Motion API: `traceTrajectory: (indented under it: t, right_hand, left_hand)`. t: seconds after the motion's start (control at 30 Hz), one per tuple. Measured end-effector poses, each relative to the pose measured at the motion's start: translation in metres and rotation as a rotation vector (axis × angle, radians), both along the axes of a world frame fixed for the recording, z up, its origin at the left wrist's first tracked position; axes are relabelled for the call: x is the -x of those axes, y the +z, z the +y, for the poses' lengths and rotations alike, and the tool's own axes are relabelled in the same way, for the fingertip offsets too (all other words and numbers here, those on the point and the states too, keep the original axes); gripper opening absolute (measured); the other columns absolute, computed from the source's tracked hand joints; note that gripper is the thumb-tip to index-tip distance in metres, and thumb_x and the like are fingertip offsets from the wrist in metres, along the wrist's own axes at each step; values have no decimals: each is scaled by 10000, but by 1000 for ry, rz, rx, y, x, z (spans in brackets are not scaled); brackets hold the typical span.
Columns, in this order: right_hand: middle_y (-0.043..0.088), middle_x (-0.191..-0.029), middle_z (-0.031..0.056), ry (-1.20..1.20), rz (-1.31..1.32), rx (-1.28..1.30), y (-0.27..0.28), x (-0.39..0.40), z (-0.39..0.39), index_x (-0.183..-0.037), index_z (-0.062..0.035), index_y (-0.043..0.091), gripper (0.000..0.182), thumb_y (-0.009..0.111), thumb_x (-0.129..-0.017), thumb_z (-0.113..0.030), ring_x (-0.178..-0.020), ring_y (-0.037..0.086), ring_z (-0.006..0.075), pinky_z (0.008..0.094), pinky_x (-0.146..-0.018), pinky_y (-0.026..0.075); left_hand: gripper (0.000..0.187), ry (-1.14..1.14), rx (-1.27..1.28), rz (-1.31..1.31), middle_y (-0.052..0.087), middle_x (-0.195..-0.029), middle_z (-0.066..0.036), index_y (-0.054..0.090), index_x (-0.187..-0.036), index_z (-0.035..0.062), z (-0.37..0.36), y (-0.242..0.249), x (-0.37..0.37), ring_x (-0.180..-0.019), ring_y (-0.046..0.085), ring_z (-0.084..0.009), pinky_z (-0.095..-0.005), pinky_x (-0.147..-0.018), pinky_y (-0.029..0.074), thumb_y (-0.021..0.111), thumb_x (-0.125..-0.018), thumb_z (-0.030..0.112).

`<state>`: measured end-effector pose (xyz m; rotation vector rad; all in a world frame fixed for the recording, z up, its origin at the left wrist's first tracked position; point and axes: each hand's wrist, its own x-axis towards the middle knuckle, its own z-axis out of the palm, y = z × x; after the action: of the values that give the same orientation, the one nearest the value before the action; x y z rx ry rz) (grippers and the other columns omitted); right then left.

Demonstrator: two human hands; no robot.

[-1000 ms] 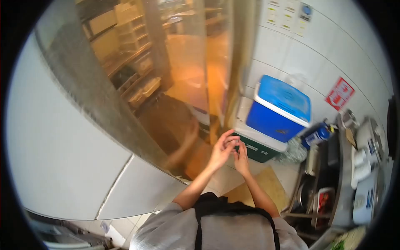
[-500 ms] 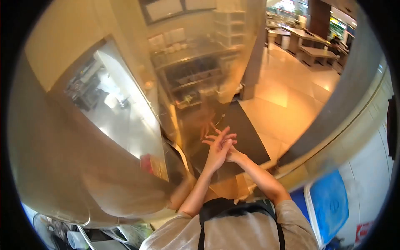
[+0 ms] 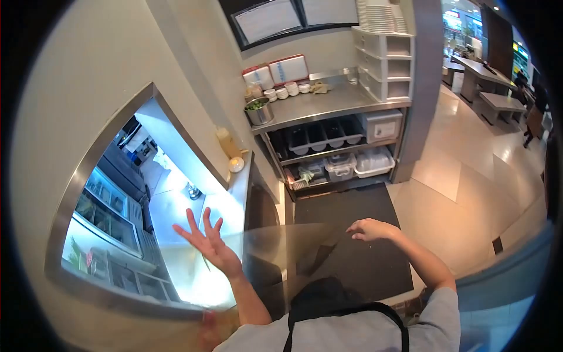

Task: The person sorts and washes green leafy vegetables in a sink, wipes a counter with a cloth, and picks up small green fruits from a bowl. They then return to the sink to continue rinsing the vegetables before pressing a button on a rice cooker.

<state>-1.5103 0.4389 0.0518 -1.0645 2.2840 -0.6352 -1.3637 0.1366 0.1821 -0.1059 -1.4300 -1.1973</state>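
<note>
In the head view, my left hand (image 3: 211, 246) is raised in front of the pass-through window (image 3: 158, 88), fingers spread and nothing in them. Behind it lies the bright white counter (image 3: 176, 220) seen through that opening. My right hand (image 3: 373, 229) hovers over the dark floor mat (image 3: 358, 258). Its fingers are loosely bent with the tips a little apart, and no object shows in it. The two hands are well apart and touch nothing that I can see.
Ahead stands a steel shelf unit (image 3: 322, 105) with a metal pot of greens (image 3: 258, 110), small white cups (image 3: 287, 90) and plastic tubs (image 3: 340, 167). White drawers (image 3: 384, 64) carry stacked plates (image 3: 378, 16). Right of it, tiled floor (image 3: 437, 167) leads to tables (image 3: 478, 69) and people.
My hands were together with fingers interlaced or overlapping; now they have separated, left hand to the left, right hand to the right. The view has shifted, and the blurred background is now sharp.
</note>
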Motion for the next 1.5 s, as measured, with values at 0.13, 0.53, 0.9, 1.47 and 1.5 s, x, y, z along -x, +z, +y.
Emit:
traceTrajectory:
  t: [0.13,0.53,0.9,1.47,1.5]
  right_hand:
    - [553,-1069,148,38,71,259,-8,93,-80,-1132,-113,559,341,574,-813,-233,-982,543,281,363,-856,437]
    - [590,-899,168,-106,333,665,40,466,-391,-949,-35,621,274,634,-706,-162,-815,599,266,345,-711,476]
    - [347,-1278,175,-275,505,-47,19,634,-529,-1324,-133,330,727,592,-735,-470,-1169,352,368,462,-948,302]
    - [497,-1099,139,-28,506,8,23,646,-526,-1132,-181,484,499,698,-694,-285,-1076,439,314,437,-832,417]
    - [496,-1097,141,-27,547,25,18,646,-527,-1116,-180,494,474,698,-697,-268,-1080,439,311,431,-817,432]
  left_hand:
    - [772,113,-59,-18,313,-1351,-176,-11,-1400,110,-17,16,42,-1147,447,-297,-332,-834,451,503,-862,317]
    - [375,690,-422,-680,588,-977,-136,401,-1248,-6,-50,-60,65,-877,577,-178,-258,-709,454,445,-891,98]
    - [281,576,-712,-1017,620,-978,-134,538,-1111,-43,-10,-55,248,-909,573,-176,-279,-814,438,489,-892,125]
    - [304,188,-305,-1286,637,-967,-140,563,-1110,11,-60,-117,349,-893,604,-200,-289,-778,462,520,-859,177]
    - [304,173,-310,-1293,637,-967,-140,563,-1110,11,-58,-122,349,-893,604,-200,-289,-778,462,520,-859,177]
